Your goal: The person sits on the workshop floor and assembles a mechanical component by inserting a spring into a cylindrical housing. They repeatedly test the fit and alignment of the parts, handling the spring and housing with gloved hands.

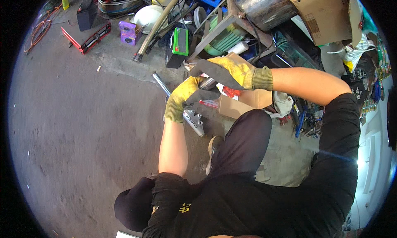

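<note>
Both my hands wear yellow work gloves with grey palms. They meet over a short piece of a shiny metal cylinder (208, 83). My left hand (188, 92) is closed around its lower side, and my right hand (225, 70) is closed over its upper end. Most of the cylinder is hidden by the gloves. Below them on the floor lies a bright metal tube (161, 84). A silver cast part with lugs (193, 123), resembling a motorcycle fork leg, sits in line with it; my left glove and wrist hide whether they join. An opened cardboard box (231, 108) with red items stands beside my hands.
Ahead are a black-and-green battery (178, 47), a purple box (127, 33), a red tool tray (87, 39) and a long pole (159, 27). A green motor (225, 35) sits under a metal frame. Clutter and a large carton (322, 17) crowd the right.
</note>
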The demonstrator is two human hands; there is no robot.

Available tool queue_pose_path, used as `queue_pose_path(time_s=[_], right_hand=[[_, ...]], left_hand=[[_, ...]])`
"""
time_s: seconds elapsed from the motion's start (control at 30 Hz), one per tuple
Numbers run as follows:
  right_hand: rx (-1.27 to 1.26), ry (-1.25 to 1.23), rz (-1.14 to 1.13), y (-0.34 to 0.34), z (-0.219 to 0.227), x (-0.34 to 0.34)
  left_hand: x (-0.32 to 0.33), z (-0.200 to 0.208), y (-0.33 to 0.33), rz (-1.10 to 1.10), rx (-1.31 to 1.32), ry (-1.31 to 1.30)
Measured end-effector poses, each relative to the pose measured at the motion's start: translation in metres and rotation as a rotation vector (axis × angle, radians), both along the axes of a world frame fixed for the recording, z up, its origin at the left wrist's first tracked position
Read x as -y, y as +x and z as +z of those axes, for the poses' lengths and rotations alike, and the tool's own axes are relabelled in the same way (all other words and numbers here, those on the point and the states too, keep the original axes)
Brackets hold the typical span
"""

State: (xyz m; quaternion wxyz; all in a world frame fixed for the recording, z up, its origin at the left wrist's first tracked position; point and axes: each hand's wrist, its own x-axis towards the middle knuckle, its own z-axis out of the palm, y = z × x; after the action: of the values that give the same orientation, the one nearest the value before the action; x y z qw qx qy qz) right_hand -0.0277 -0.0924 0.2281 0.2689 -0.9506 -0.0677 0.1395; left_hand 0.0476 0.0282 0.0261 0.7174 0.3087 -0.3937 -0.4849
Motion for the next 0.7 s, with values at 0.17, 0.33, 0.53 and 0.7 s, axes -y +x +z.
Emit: queue_pose_path(time_s=[0.17,0.33,0.53,0.7], right_hand=[[0.037,0.016,0.061,0.005,-0.01,0.002],[0.208,-0.059,0.399,0.008,-0.018,0.012],[0.197,-0.036,0.344,0.006,-0.016,0.022],[0.118,-0.093,0.219,0.016,-0.025,0.034]], left_hand=[[-0.011,0.006,0.004,-0.076,-0.022,0.01],[-0.008,0.0,-0.005,-0.069,0.1,0.21],[0.011,-0.027,-0.006,0.451,0.824,-0.144],[0.025,-0.006,-0.053,0.711,0.331,0.415]])
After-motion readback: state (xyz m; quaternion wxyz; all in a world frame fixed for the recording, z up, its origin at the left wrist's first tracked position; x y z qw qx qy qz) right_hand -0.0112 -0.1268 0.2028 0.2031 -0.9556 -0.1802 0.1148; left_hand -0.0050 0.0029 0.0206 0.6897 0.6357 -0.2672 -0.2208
